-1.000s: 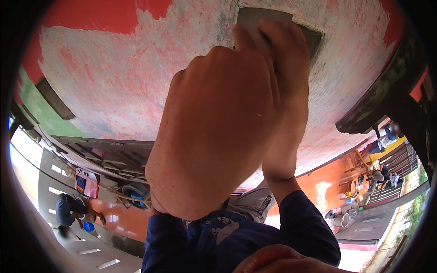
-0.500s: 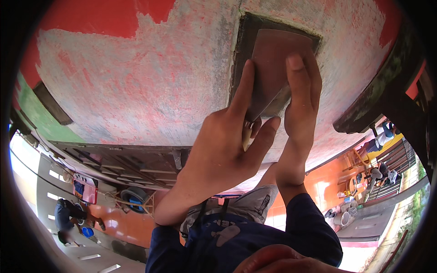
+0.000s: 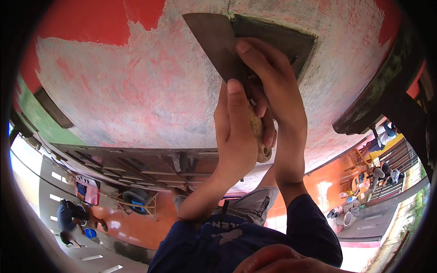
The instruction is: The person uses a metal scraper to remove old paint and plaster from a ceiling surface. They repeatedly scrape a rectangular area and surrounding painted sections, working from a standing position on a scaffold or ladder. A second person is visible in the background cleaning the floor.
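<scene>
Your left hand has its fingers closed round the handle of the scraper, blade over the wall beside a dark rectangle. Your right hand meets the blade's edge; I cannot tell whether it grasps. Lettering marks your shorts.

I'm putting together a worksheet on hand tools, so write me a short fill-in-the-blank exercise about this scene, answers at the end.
The left hand and right hand are both on the scraper, whose blade flares toward the picture's upper ____.
A dark rectangle shows in the wall, to the ____ of the blade.
The solid paint across the wall's top-left part is ____.
Missing words: left; right; red.
</scene>
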`<state>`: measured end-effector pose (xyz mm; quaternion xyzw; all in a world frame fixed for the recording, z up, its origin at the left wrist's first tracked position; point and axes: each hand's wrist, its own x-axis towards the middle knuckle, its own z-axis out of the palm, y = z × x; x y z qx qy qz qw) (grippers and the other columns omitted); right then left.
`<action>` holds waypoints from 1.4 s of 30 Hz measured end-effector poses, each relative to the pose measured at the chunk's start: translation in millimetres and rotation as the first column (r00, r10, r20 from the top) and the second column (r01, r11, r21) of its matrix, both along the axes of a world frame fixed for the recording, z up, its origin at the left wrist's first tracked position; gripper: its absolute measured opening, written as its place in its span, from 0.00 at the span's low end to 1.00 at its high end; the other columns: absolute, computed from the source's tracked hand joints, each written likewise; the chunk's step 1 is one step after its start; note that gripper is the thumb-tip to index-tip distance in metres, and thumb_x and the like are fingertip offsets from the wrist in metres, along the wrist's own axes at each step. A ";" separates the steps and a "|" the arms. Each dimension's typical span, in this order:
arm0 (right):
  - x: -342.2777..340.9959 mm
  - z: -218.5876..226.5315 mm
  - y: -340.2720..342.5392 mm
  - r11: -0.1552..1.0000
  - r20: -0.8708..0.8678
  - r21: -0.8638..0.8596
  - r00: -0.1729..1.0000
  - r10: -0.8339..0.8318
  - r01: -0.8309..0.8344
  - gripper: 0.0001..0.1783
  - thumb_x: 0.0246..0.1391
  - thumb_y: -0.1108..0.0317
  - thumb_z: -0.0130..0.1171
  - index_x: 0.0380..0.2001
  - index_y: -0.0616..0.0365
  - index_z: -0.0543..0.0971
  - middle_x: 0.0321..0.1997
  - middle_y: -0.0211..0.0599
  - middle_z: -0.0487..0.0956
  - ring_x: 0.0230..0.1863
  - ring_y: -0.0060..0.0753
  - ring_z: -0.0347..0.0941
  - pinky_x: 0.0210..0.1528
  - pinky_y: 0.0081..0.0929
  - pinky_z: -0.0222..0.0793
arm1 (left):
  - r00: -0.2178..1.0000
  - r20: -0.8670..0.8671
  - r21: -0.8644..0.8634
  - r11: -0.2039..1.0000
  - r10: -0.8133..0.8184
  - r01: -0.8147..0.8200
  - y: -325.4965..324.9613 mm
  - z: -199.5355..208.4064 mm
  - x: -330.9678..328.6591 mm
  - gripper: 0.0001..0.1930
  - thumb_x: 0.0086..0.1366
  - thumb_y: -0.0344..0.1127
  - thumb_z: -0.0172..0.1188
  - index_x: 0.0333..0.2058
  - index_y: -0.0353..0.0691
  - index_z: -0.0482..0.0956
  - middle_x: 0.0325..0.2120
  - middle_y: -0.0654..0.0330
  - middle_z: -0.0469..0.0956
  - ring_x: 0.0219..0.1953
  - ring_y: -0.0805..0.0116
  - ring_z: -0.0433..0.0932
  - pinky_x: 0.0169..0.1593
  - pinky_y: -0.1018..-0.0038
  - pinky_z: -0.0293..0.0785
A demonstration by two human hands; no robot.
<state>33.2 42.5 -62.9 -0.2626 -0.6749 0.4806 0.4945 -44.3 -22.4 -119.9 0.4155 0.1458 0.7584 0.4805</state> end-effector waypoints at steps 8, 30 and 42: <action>2.6 -12.0 16.1 0.993 -0.261 0.034 0.959 0.114 -0.109 0.17 0.64 0.60 0.58 0.46 0.63 0.78 0.23 0.27 0.72 0.17 0.15 0.66 0.17 0.15 0.58 | 0.998 -0.026 -0.105 0.993 0.060 -0.062 -3.4 19.2 20.4 0.21 0.78 0.55 0.35 0.41 0.42 0.64 0.29 0.62 0.66 0.11 0.71 0.63 0.15 0.72 0.64; 27.1 -17.9 -36.0 0.959 -0.202 0.257 0.964 0.173 -0.119 0.23 0.63 0.64 0.54 0.60 0.58 0.73 0.54 0.38 0.72 0.55 0.29 0.70 0.62 0.21 0.63 | 0.950 0.300 0.003 0.995 0.092 -0.097 9.2 51.4 76.8 0.15 0.80 0.39 0.35 0.57 0.37 0.58 0.31 0.65 0.63 0.14 0.80 0.62 0.15 0.81 0.65; 39.6 -7.6 -38.9 0.952 -0.177 0.263 0.962 0.205 -0.155 0.24 0.63 0.64 0.54 0.60 0.58 0.73 0.55 0.38 0.72 0.55 0.29 0.69 0.62 0.21 0.63 | 0.944 0.302 0.075 0.984 0.134 -0.164 21.1 44.7 90.6 0.16 0.80 0.38 0.35 0.60 0.38 0.58 0.33 0.65 0.64 0.15 0.81 0.63 0.16 0.81 0.67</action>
